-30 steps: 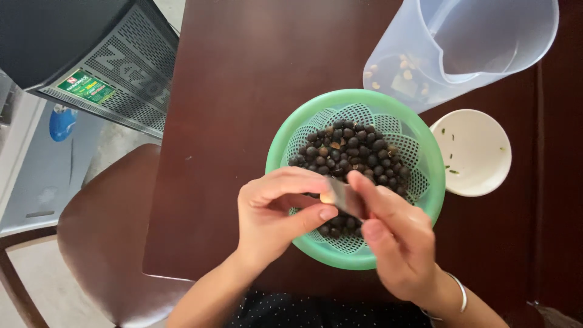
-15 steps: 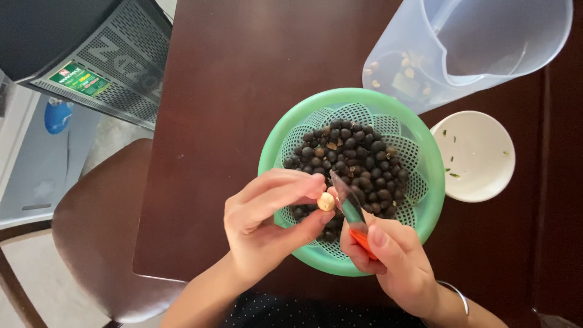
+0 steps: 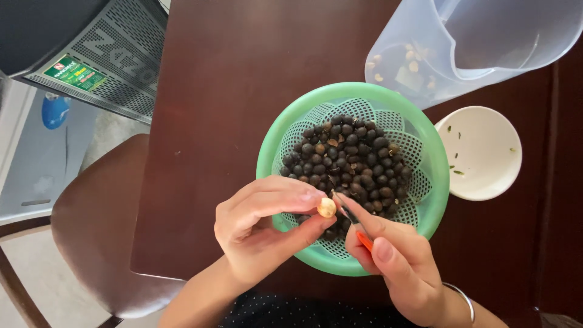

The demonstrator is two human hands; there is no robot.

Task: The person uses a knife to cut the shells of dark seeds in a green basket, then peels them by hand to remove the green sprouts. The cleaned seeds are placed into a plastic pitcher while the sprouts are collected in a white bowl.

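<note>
Left hand [image 3: 258,234] pinches a small pale round peeled seed [image 3: 327,208] between thumb and fingertips, fingers curled closed on it. The seed sits over the near-left rim of the green plastic perforated basket [image 3: 273,155], just above the dark seeds inside.

Right hand [image 3: 401,264] has its fingers closed around a small knife with an orange handle [image 3: 364,241]; index finger lies along the tool. The thin dark blade tip points up-left and ends just beside the pale seed, touching it or nearly so, cannot tell which. A thin silver bangle [image 3: 464,299] circles the right wrist.

The basket stands on the dark brown wooden table [image 3: 212,91], toward the near edge, its near rim partly hidden by both hands. It holds a heap of small dark brown round unpeeled seeds [image 3: 352,155], piled mostly in the middle.

A small white round bowl [image 3: 483,152] is just beside the basket on the right, with a few tiny green bits in it. A clear plastic jug [image 3: 467,45] lies at the far right of the table, near the basket's far rim, with a few pale seeds inside.

Off the left table edge: a brown rounded chair seat [image 3: 91,231] and, further back, a grey perforated metal appliance [image 3: 97,61] with a green label.
</note>
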